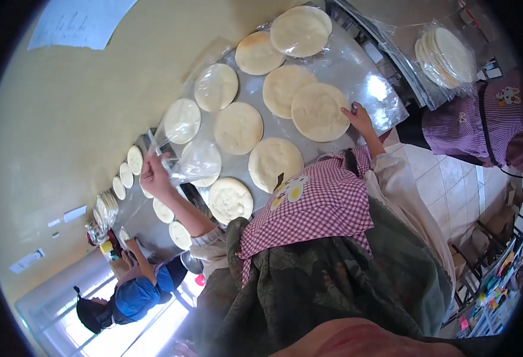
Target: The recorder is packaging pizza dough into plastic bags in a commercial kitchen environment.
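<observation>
Pale round flatbreads, some under clear plastic, lie spread over a shiny metal table (351, 65). My left hand (156, 172) is closed on the edge of a clear plastic sheet (199, 160), which stretches over several rounds at the left. At the table's right side, my right hand (359, 121) pinches the rim of a flatbread (320, 113). That round overlaps another flatbread (286, 89) just behind it. Nearest my apron lie an uncovered flatbread (276, 163) and a dimpled one (230, 200).
A bagged stack of flatbreads (446, 56) rests on a surface at the far right, by a person in a checked apron (481, 122). Another person in blue (136, 297) works at the left beside more rounds. The wall (95, 107) borders the table's far side.
</observation>
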Motion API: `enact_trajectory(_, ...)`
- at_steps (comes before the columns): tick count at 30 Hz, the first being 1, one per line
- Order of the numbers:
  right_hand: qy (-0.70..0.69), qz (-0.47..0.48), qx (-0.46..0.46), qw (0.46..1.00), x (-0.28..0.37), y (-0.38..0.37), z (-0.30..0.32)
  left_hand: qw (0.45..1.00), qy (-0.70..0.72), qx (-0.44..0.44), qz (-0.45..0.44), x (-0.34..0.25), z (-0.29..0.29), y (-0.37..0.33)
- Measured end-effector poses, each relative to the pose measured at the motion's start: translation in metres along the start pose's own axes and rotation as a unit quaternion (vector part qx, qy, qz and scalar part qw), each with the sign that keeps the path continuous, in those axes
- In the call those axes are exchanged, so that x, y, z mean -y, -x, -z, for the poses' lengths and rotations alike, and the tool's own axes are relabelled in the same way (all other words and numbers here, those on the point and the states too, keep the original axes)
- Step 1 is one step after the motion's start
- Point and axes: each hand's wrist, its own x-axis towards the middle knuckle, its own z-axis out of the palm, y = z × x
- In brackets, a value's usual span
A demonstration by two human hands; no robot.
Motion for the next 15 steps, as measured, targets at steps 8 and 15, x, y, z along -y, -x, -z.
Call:
enact_trajectory(8, -0.012, 0.010, 0.003, 1.000, 0.019, 0.006, -0.004, 0.972, -0.197, -0.040, -0.119, 0.008, 0.014, -0.003)
enact_trajectory(15, -0.255, 0.104, 0.017, 0.961, 0.072, 0.035, -0.003, 0.955, -0.266, 0.063, -0.116, 0.049, -0.099, 0.028)
